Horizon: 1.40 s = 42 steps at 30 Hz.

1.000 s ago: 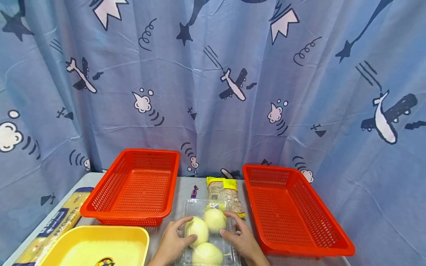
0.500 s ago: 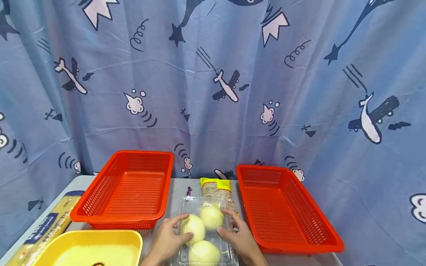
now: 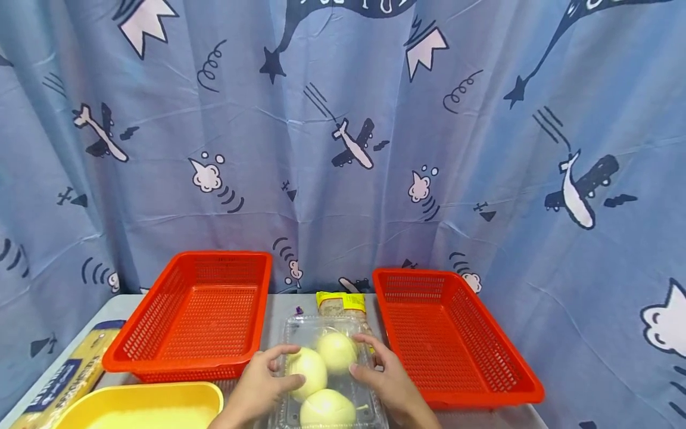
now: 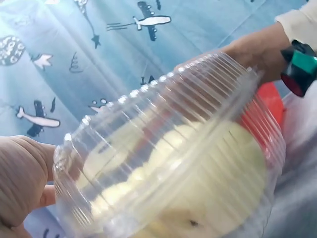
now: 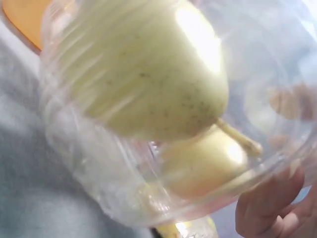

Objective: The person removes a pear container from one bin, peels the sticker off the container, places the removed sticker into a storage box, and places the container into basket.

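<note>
A clear ribbed plastic clamshell box [image 3: 300,326] is held between both hands at the bottom middle of the head view. Inside lie three pale yellow-green pears [image 3: 334,351], and a stem [image 5: 240,139] shows in the right wrist view. My left hand [image 3: 259,384] grips the box's left side, thumb and forefinger spread along its edge. On the opposite side my right hand [image 3: 393,384] grips it likewise. The left wrist view shows the box [image 4: 163,119] tilted and close to the camera. The fingers under the box are hidden.
Red baskets stand on the left [image 3: 220,322] and right [image 3: 439,333]. A yellow tub [image 3: 150,396] is at front left, beside a long yellow packet [image 3: 69,372]. Behind the box lie a yellow-topped bag [image 3: 343,302] and a small purple wrapped sweet [image 3: 298,310]. A patterned curtain [image 3: 321,208] hangs behind.
The head view has turned slightly right and up. The box, still in both hands, now covers more of the bag and the sweet behind it. The grip looks the same.
</note>
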Each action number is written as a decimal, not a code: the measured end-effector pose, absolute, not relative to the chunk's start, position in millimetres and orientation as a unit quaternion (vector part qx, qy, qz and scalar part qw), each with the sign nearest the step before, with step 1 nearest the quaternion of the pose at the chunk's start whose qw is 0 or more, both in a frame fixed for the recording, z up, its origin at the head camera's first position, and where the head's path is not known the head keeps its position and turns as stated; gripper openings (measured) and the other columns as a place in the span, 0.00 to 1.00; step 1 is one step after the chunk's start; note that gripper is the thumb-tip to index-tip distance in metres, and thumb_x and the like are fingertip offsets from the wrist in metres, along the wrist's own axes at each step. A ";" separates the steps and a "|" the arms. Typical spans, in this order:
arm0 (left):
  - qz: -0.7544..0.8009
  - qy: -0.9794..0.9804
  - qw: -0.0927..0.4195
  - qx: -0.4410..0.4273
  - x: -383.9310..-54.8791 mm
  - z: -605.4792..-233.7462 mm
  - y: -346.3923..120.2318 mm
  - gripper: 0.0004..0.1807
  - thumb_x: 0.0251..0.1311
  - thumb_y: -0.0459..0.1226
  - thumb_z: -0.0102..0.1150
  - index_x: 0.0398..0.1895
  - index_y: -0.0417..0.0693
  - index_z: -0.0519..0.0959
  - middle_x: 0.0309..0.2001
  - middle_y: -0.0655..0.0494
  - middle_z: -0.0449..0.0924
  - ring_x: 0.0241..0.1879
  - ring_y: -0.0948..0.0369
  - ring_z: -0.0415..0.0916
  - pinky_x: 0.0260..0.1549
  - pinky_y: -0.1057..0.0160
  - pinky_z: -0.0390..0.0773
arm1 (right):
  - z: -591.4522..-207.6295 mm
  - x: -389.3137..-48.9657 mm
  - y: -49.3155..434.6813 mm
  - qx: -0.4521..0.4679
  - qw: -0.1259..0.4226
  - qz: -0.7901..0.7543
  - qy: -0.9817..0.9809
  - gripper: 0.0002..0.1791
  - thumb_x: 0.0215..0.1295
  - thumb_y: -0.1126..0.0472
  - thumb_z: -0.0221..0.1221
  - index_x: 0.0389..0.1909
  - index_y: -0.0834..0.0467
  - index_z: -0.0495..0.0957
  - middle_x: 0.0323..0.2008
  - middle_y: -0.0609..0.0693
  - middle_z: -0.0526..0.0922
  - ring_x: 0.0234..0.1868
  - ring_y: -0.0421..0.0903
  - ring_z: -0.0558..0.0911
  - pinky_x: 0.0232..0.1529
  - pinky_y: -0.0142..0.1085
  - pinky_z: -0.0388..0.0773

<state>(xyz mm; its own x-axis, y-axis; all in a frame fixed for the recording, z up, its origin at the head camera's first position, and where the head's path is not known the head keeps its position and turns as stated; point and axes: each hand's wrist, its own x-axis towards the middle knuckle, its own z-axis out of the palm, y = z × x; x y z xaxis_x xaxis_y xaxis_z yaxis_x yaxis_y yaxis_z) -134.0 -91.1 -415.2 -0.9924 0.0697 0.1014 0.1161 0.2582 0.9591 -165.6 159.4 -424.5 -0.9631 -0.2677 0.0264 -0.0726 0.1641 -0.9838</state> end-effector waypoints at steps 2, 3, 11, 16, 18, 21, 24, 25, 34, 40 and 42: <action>-0.618 -0.785 0.004 -0.055 -132.3 -408.8 -93.8 0.28 0.43 0.31 0.73 0.54 0.42 0.80 0.38 0.43 0.64 0.34 0.53 0.65 0.27 0.61 0.72 | -418.0 -164.8 157.5 -0.112 0.079 -0.624 0.769 0.30 0.60 0.62 0.63 0.65 0.56 0.69 0.35 0.57 0.71 0.34 0.48 0.72 0.32 0.41 0.74; -0.623 -0.780 -0.003 -0.057 -131.7 -405.8 -95.6 0.29 0.44 0.31 0.72 0.54 0.42 0.79 0.37 0.43 0.64 0.31 0.54 0.65 0.25 0.62 0.72 | -414.8 -164.2 156.7 -0.113 0.081 -0.618 0.774 0.29 0.60 0.61 0.63 0.64 0.55 0.70 0.36 0.57 0.72 0.34 0.48 0.70 0.31 0.40 0.72; -0.623 -0.779 -0.028 -0.069 -127.9 -381.6 -110.6 0.29 0.47 0.33 0.72 0.56 0.42 0.78 0.30 0.48 0.63 0.19 0.60 0.63 0.15 0.67 0.68 | -388.5 -159.1 149.4 -0.139 0.097 -0.588 0.791 0.27 0.61 0.59 0.63 0.63 0.53 0.72 0.32 0.54 0.71 0.31 0.48 0.68 0.25 0.37 0.68; -0.607 -0.792 -0.015 -0.068 -126.5 -365.6 -115.9 0.28 0.46 0.34 0.73 0.55 0.45 0.79 0.31 0.46 0.63 0.22 0.58 0.64 0.16 0.65 0.68 | -370.0 -154.9 144.8 -0.161 0.101 -0.581 0.792 0.28 0.62 0.58 0.64 0.63 0.54 0.71 0.27 0.54 0.70 0.27 0.48 0.69 0.20 0.36 0.68; -0.608 -0.791 -0.014 -0.072 -125.9 -359.9 -117.9 0.29 0.46 0.33 0.72 0.56 0.44 0.78 0.30 0.46 0.63 0.22 0.58 0.64 0.16 0.65 0.69 | -363.9 -153.4 142.6 -0.166 0.100 -0.582 0.790 0.28 0.61 0.58 0.64 0.63 0.54 0.71 0.25 0.54 0.70 0.23 0.47 0.68 0.15 0.33 0.65; -0.612 -0.787 -0.018 -0.077 -125.3 -352.1 -121.7 0.29 0.47 0.33 0.72 0.57 0.42 0.77 0.28 0.47 0.63 0.20 0.60 0.63 0.15 0.67 0.68 | -354.8 -152.2 138.4 -0.175 0.093 -0.579 0.791 0.30 0.60 0.58 0.65 0.63 0.52 0.71 0.29 0.55 0.72 0.24 0.47 0.69 0.17 0.34 0.68; -0.613 -0.786 -0.024 -0.081 -125.0 -344.9 -127.1 0.30 0.49 0.33 0.71 0.58 0.42 0.76 0.28 0.48 0.64 0.17 0.62 0.61 0.13 0.69 0.65 | -346.3 -152.5 133.3 -0.184 0.088 -0.572 0.794 0.30 0.58 0.57 0.65 0.63 0.51 0.70 0.30 0.56 0.73 0.26 0.48 0.70 0.21 0.36 0.70; -0.612 -0.786 -0.025 -0.082 -125.1 -342.6 -129.1 0.30 0.49 0.33 0.71 0.59 0.42 0.75 0.28 0.47 0.65 0.16 0.62 0.60 0.12 0.69 0.64 | -343.6 -152.9 131.6 -0.187 0.088 -0.569 0.796 0.31 0.58 0.57 0.66 0.64 0.51 0.70 0.30 0.56 0.73 0.28 0.48 0.71 0.21 0.36 0.71; -0.572 -0.817 -0.012 -0.068 -126.6 -326.1 -144.6 0.31 0.49 0.35 0.72 0.60 0.45 0.76 0.30 0.45 0.67 0.24 0.57 0.64 0.17 0.65 0.69 | -324.1 -159.1 116.3 -0.192 0.115 -0.561 0.797 0.33 0.56 0.57 0.67 0.64 0.49 0.69 0.27 0.57 0.69 0.17 0.45 0.67 0.11 0.33 0.66; -0.539 -0.840 -0.016 -0.061 -129.2 -313.0 -157.1 0.33 0.51 0.37 0.71 0.64 0.46 0.74 0.28 0.47 0.66 0.25 0.56 0.63 0.20 0.63 0.68 | -312.5 -167.9 103.5 -0.208 0.130 -0.557 0.794 0.35 0.56 0.58 0.67 0.65 0.50 0.68 0.24 0.54 0.65 0.08 0.43 0.60 0.11 0.34 0.66; -0.534 -0.843 -0.019 -0.061 -130.7 -308.2 -162.9 0.33 0.52 0.37 0.70 0.64 0.44 0.73 0.28 0.47 0.65 0.25 0.56 0.62 0.20 0.63 0.67 | -309.1 -171.4 97.8 -0.204 0.139 -0.558 0.792 0.35 0.56 0.58 0.67 0.65 0.50 0.67 0.25 0.54 0.67 0.10 0.43 0.64 0.13 0.35 0.70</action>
<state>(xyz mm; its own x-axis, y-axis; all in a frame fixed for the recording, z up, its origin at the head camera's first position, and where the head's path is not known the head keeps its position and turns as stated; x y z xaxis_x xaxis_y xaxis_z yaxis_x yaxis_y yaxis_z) -130.7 -162.9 -308.2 -0.9919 0.1231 0.0328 0.0822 0.4213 0.9032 -171.4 97.8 -309.1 -0.8785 -0.4778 0.0079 -0.1680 0.2933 -0.9411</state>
